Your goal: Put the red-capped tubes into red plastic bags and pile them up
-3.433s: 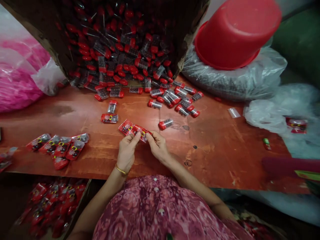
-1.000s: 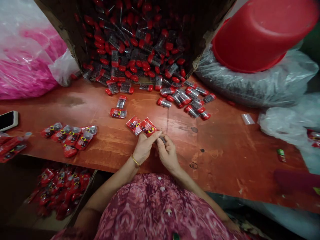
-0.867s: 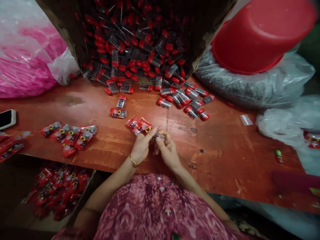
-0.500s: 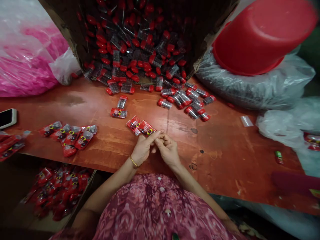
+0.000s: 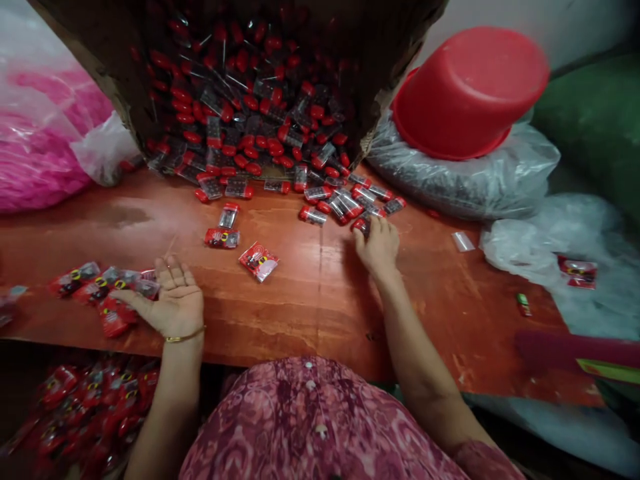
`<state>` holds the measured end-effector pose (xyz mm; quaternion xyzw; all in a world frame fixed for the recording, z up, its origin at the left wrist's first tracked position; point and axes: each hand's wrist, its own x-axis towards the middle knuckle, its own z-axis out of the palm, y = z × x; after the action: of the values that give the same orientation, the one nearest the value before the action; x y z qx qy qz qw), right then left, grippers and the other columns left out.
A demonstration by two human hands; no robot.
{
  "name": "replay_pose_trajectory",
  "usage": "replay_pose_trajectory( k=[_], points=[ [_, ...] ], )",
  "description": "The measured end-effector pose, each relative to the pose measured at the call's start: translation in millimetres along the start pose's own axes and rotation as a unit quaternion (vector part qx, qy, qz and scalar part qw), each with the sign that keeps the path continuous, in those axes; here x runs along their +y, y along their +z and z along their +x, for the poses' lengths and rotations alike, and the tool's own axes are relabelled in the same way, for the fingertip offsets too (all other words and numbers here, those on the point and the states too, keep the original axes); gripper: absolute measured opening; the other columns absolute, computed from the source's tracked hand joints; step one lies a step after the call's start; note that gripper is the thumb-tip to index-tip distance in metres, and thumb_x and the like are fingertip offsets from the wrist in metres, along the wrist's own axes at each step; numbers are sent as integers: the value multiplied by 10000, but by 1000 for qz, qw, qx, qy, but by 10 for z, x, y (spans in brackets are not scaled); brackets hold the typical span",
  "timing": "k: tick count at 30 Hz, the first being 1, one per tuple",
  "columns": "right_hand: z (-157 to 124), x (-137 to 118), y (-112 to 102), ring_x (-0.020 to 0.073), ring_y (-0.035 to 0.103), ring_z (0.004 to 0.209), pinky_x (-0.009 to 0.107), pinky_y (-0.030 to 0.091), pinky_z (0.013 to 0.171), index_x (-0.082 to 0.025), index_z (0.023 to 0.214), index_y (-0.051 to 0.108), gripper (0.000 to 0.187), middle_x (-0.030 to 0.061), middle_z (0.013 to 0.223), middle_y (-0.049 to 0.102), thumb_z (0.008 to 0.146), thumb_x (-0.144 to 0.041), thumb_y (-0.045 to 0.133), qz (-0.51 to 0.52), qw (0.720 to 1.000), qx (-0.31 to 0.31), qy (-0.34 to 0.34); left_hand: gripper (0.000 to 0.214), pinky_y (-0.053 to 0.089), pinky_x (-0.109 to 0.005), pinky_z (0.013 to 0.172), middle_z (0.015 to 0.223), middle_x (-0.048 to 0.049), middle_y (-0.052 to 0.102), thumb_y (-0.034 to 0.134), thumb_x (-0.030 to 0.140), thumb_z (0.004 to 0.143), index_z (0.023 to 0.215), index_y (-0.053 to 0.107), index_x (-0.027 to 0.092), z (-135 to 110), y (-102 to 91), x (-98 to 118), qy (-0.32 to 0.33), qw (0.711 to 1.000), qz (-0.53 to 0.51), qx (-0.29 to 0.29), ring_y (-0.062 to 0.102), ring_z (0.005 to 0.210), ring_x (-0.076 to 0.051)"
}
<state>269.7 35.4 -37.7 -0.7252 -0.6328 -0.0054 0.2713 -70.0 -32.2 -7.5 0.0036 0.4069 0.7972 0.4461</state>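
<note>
My left hand (image 5: 170, 301) lies palm up and open on the red-brown table (image 5: 310, 293), its fingers beside a pile of filled red packets (image 5: 103, 293) at the left. My right hand (image 5: 377, 245) reaches out to the loose clear cases with red caps (image 5: 345, 203) and curls over one at the near edge of that scatter. A single red packet (image 5: 259, 261) lies between my hands. Two more pieces (image 5: 223, 230) sit further back.
A tipped cardboard box (image 5: 260, 87) spills red-capped cases onto the table. An upturned red basin (image 5: 465, 93) rests on a grey plastic sack (image 5: 465, 177). Pink bags (image 5: 40, 153) lie at left, white plastic (image 5: 555, 240) at right. A box of packets (image 5: 75, 413) stands below the table edge.
My hands were together working a packet at the table's middle. They have parted: the left went to the packet pile and opened, the right reached out to the loose cases.
</note>
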Motion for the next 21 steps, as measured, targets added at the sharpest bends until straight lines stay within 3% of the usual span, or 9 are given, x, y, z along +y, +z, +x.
replay_pose_trajectory(
  k=[3,5,6,8,11,14,17,21],
  points=[
    [-37,131,126,376,342,1242,592,269,979,-123,1132,532,343,187,1285,498,832,-253,429,-38,997,-37,-58,451,493,-212,786,826,18,708,515,649,712,772,638,219,-69,23,-91,-3,996,90,-7,634,884,-116],
    [-168,86,173,337,345,1270,574,259,1012,-144,1158,519,357,138,1263,536,829,-168,383,-23,990,-74,-114,331,483,-261,802,828,-7,702,656,516,664,818,659,223,-160,102,-249,15,967,249,-51,642,853,-150],
    [-243,51,180,314,352,1278,562,258,1025,-154,1166,514,384,119,1245,555,813,-126,367,-7,985,-93,-142,303,465,-290,846,862,-24,701,701,453,641,833,672,222,-193,146,-332,45,935,338,-96,638,898,-176],
    [-378,-10,169,284,364,1286,542,266,1042,-169,1155,523,433,100,1226,574,762,-72,368,34,974,-115,-192,293,375,-363,977,986,-60,691,758,384,587,827,699,227,-211,214,-468,128,841,489,-192,561,1097,-249],
    [-516,-56,134,290,395,1270,539,301,1035,-159,1110,555,420,120,1224,572,721,-82,414,90,965,-96,-225,260,198,-487,1074,1171,-89,632,776,381,564,784,726,250,-142,238,-581,196,714,613,-274,364,1290,-339],
    [-599,-130,103,287,470,1203,520,366,1002,-169,1038,593,305,126,1163,600,765,-154,460,142,965,-40,-217,170,187,-570,1048,1220,-96,606,693,382,676,793,736,267,-63,204,-635,201,648,678,-282,364,1285,-363],
    [-676,-322,66,255,565,1070,469,436,936,-187,952,619,197,104,1046,650,803,-196,491,202,959,-1,-200,185,234,-573,1032,1238,-101,597,617,348,754,865,734,257,-61,174,-667,224,595,722,-272,388,1278,-345],
    [-788,-723,48,204,610,821,370,484,784,-174,865,634,149,86,851,685,837,-249,509,284,944,-39,-165,203,268,-560,1032,1267,-116,572,601,336,773,890,730,231,-175,179,-665,288,576,728,-235,408,1275,-328]
  ],
)
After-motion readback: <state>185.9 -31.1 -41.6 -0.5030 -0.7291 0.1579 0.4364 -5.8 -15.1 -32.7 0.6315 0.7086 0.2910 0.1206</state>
